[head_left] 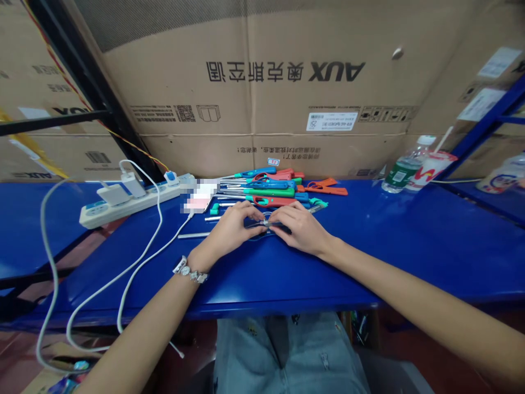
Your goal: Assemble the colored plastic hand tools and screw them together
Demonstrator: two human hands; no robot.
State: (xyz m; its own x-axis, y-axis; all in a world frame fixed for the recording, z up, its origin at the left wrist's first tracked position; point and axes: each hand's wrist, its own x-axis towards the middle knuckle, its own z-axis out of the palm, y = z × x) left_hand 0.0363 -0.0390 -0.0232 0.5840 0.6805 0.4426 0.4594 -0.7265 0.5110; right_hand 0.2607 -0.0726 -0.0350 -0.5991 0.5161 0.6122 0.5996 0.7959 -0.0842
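Note:
My left hand [233, 227] and my right hand [301, 227] meet over the blue table, fingertips pinched round a partly hidden long-necked lighter [193, 236]. Its metal tube sticks out to the left beneath my left hand. Small pale parts and a thin wire show between the fingertips, too small to make out well. Just beyond my hands lies a pile of long-necked lighters, among them a red lighter [268, 201], a green lighter [270, 192] and a blue lighter [266, 185], tubes pointing left. Several orange handle pieces [327, 190] lie at the pile's right.
A white power strip [123, 207] with plugged chargers stands at the left, its cables looping over the table [394, 246]. A phone [204, 195] lies beside the pile. At the right rear stand a bottle [404, 169] and a cup [429, 171]. Cardboard [172, 65] rises behind.

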